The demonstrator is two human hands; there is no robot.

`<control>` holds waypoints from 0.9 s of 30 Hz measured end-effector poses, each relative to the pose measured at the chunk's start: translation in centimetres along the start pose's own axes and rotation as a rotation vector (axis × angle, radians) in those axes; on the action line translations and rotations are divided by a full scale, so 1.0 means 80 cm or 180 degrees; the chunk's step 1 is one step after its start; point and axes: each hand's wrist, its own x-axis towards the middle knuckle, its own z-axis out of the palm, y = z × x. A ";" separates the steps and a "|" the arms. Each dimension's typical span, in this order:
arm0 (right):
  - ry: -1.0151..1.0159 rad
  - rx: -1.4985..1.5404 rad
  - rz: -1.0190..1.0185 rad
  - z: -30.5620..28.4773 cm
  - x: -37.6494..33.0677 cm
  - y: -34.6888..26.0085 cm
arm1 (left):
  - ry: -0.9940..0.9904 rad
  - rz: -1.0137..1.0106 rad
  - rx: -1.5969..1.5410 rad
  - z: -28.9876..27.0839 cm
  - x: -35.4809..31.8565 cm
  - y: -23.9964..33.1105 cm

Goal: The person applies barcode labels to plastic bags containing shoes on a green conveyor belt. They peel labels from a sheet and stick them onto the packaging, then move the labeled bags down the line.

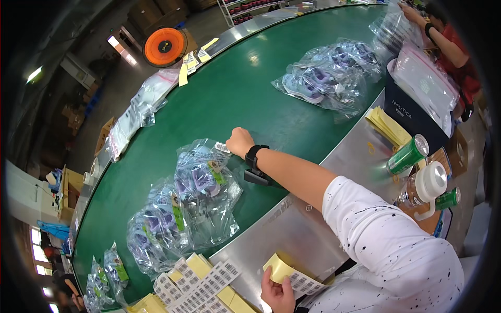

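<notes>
My right hand (240, 142) is closed over the green belt, its curled fingers at the end of a small white barcode label (222, 147). That label lies at the top corner of a clear plastic bag (211, 219) holding blue and lilac shoes (201, 177) with a green tag. Near the lower edge, my left hand (277, 293) pinches a curled label sheet (300, 281) with yellow backing and printed barcodes. A second bag of similar shoes (156, 221) leans against the first on its left. Other label sheets (201, 284) lie on the metal ledge beside them.
Bagged shoes (329, 78) sit farther along the green belt (235, 99). At right are a dark box (417, 107) of plastic bags, green cans (409, 155) and a clear bottle (422, 185). A co-worker's hand (412, 14) handles a bag; an orange fan (165, 47) stands beyond.
</notes>
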 end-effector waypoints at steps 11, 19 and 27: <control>-0.0137 -0.0891 -0.0463 0.026 -0.027 -0.011 | 0.0173 0.0701 -0.0456 0.017 0.005 -0.007; -0.0546 -0.1278 -0.0848 -0.005 -0.013 -0.026 | 0.0290 0.0373 -0.0001 0.006 0.000 0.005; 0.1964 -0.1822 -0.1863 -0.278 0.133 0.105 | 0.0157 0.0173 -0.0665 0.006 0.002 0.009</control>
